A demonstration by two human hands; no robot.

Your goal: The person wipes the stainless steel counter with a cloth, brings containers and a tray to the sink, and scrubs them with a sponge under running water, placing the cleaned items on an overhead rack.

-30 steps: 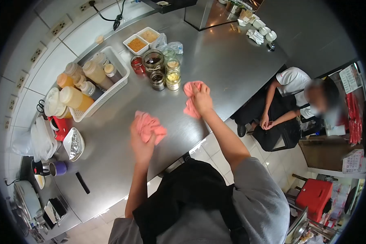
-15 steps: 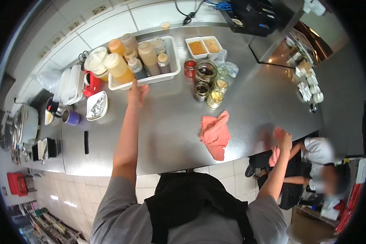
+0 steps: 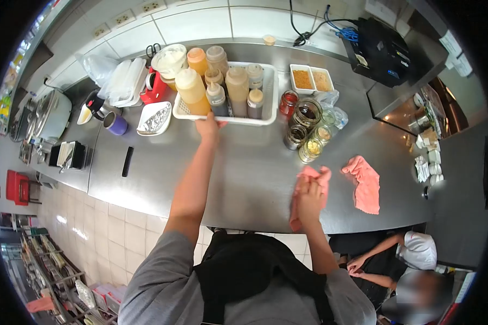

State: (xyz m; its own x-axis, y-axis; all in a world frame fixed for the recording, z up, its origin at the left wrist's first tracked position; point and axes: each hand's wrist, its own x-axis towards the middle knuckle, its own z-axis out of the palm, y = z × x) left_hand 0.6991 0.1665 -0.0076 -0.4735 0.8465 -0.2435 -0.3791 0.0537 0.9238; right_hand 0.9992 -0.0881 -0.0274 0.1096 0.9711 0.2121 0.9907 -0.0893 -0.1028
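Observation:
My left hand (image 3: 207, 128) is closed on the front rim of a white plastic basket (image 3: 255, 121). Squeeze bottles (image 3: 237, 92) with pale, orange and dark contents stand upright inside it. Some of the fingers are hidden against the basket wall. Over a crumpled pink cloth (image 3: 294, 216) on the steel counter, my right hand (image 3: 309, 197) grips and presses the fabric. A second pink cloth (image 3: 367, 189) lies loose to the right of that hand. Just beyond the right hand stand several glass jars (image 3: 310, 150), one holding something yellow.
Behind the jars is a two-part white tray (image 3: 301, 80) of powders. A foil-lined dish (image 3: 156, 118), a purple cup (image 3: 115, 124) and a red tape dispenser (image 3: 154, 89) stand to the left. A black strip (image 3: 127, 161) lies on the counter. A seated person (image 3: 417, 252) is at lower right.
My right hand has moved left from the counter's right edge onto a cloth. A second cloth now lies to its right. My left hand has closed on the basket rim. The view has turned left.

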